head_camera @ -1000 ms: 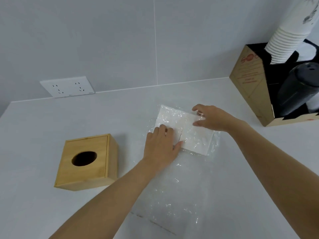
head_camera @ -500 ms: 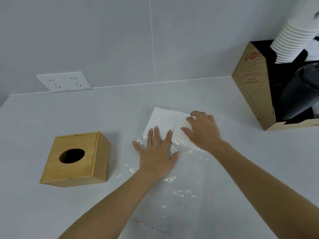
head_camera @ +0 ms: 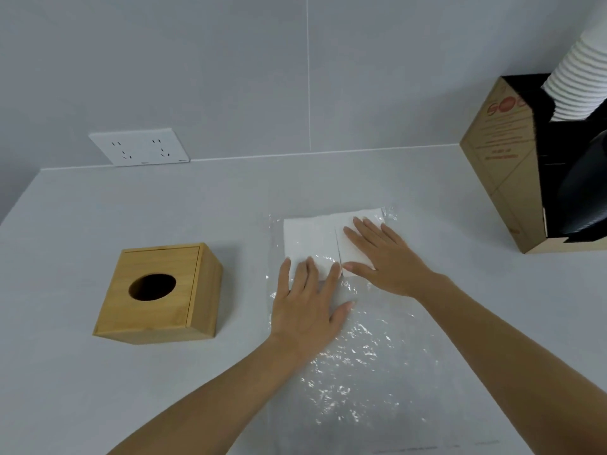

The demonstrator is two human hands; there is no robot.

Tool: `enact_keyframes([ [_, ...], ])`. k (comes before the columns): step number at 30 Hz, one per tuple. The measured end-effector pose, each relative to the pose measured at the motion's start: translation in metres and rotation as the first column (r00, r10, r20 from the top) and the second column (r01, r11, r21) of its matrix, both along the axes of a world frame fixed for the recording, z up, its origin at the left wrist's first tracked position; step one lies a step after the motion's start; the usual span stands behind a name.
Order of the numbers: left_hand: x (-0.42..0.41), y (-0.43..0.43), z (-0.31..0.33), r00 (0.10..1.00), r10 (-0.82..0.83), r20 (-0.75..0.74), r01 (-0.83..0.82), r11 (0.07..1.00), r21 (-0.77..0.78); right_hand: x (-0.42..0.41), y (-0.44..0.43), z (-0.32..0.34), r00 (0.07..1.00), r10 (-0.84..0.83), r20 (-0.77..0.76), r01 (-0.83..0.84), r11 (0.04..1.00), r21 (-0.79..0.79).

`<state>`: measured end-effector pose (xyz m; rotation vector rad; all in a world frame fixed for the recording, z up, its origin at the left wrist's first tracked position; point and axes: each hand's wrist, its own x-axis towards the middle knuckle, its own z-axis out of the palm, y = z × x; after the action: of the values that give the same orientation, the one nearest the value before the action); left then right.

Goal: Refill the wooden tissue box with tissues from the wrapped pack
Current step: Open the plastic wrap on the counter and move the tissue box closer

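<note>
A white stack of tissues (head_camera: 312, 239) lies flat inside a clear plastic wrapper (head_camera: 364, 362) on the grey counter. My left hand (head_camera: 307, 302) presses flat on the near left edge of the stack, fingers spread. Flat on the right half of the stack rests my right hand (head_camera: 384, 257), palm down. Neither hand grips anything. The wooden tissue box (head_camera: 157, 293), with a round hole in its top, stands to the left of the pack, apart from both hands.
A cardboard box (head_camera: 502, 165) holding stacked white paper cups (head_camera: 578, 80) and a dark object stands at the back right. A white wall socket (head_camera: 139, 147) sits on the wall behind the counter (head_camera: 98, 389).
The tissue pack has turned so it lies squarer to me. Both hands have shifted on it: the right one now lies flat on its right half, the left one stays at its near edge.
</note>
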<state>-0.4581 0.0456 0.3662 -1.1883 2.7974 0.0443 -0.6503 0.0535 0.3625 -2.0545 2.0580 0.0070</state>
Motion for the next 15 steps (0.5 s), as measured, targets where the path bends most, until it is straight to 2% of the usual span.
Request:
enact_keyframes([
  [4,0.007,0.001,-0.007,1.000,-0.026,-0.003,0.026,1.000,-0.012,-0.003,-0.002,-0.003,0.999,0.034,-0.012,-0.034,0.999,-0.023],
  [15,0.010,-0.013,-0.011,0.995,-0.046,-0.084,0.041,0.997,-0.061,0.007,0.002,0.003,0.998,-0.060,0.016,0.061,0.997,-0.056],
])
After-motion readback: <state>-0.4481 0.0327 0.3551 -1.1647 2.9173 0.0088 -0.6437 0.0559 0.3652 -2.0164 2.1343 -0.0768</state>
